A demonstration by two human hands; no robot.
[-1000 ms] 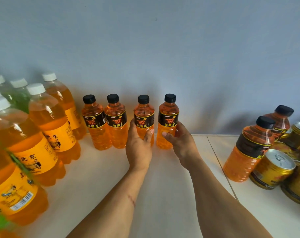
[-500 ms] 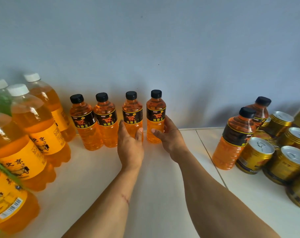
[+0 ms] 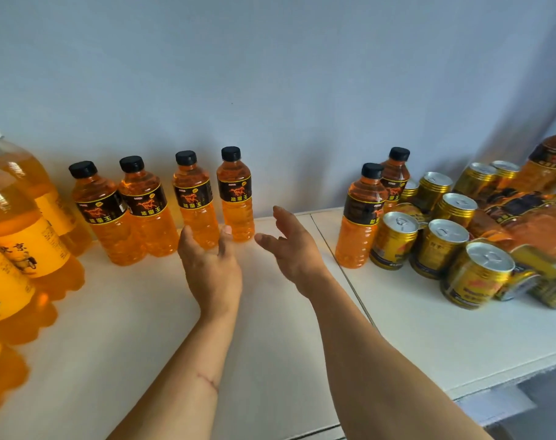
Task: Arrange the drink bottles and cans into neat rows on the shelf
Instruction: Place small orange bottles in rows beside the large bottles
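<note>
Both hands, left [image 3: 211, 265] and right [image 3: 294, 246], hang released near full small bottles [image 3: 235, 195], probably heavy, stiff, smooth; best grasped mid-body.

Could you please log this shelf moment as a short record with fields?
surface: white shelf against a grey wall
row at back: four small black-capped bottles, upright
left edge: large white-capped bottles
right side: two more small bottles beside a cluster of gold cans, unsorted
left hand: open, in front of the row, holding nothing
right hand: open, holding nothing
</note>
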